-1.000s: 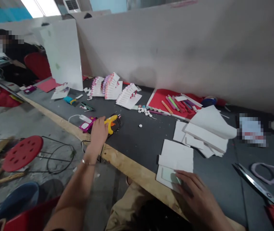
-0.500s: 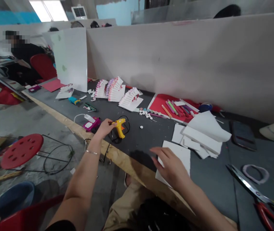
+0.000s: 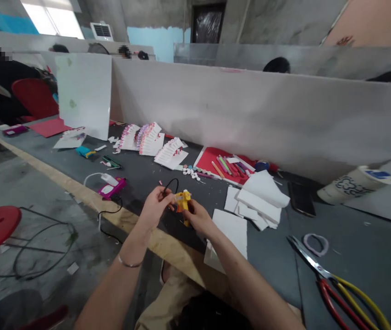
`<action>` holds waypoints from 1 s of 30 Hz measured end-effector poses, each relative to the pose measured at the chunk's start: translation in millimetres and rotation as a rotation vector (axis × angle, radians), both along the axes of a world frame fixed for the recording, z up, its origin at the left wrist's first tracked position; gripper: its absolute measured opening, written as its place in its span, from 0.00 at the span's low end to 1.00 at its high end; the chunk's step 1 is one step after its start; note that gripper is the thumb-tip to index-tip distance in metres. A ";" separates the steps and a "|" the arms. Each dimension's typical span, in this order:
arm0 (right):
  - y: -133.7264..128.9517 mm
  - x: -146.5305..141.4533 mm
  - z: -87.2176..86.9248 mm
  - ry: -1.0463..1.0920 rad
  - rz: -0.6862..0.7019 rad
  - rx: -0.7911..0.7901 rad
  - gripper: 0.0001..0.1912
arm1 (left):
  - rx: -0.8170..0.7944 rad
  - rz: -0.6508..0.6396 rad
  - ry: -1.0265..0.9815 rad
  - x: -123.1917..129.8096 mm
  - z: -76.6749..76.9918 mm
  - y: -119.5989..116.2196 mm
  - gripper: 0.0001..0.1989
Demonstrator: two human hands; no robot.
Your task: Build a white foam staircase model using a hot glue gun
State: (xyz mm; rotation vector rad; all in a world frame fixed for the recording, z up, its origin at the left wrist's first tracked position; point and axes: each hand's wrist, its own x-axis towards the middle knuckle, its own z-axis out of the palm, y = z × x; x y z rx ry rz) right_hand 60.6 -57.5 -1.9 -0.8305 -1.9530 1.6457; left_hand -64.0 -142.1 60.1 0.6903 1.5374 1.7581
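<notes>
A small yellow glue gun [image 3: 183,200] is held between both hands above the dark table [image 3: 140,178], near its front edge. My left hand [image 3: 156,206] pinches its left end, beside a looped black cord [image 3: 172,182]. My right hand [image 3: 198,217] has its fingers closed on the gun's handle side. White sheets [image 3: 230,229] lie right of my right hand. A magenta power strip [image 3: 113,188] with a white plug sits to the left.
Cards with pink pieces [image 3: 171,155], a red sheet [image 3: 204,160] with coloured sticks, stacked white pieces [image 3: 262,201], a phone [image 3: 301,199], a cup [image 3: 349,185] and scissors [image 3: 314,263] are on the table. A person in black [image 3: 6,68] sits at far left.
The glue gun has come closer to the body. My right hand has moved left from above the white sheet and taken hold of it. The camera view has turned right.
</notes>
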 end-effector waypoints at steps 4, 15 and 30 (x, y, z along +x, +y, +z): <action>0.1 49.3 11.8 0.102 -0.120 -0.185 0.13 | 0.149 0.022 -0.332 35.1 3.3 -6.9 0.12; -26.4 122.6 32.5 0.386 -0.365 -0.542 0.17 | 0.182 0.013 -0.798 75.8 7.2 -2.5 0.04; -5.0 225.6 20.9 0.611 -0.619 -0.494 0.11 | -0.365 -0.593 -0.506 90.4 -51.0 -112.3 0.22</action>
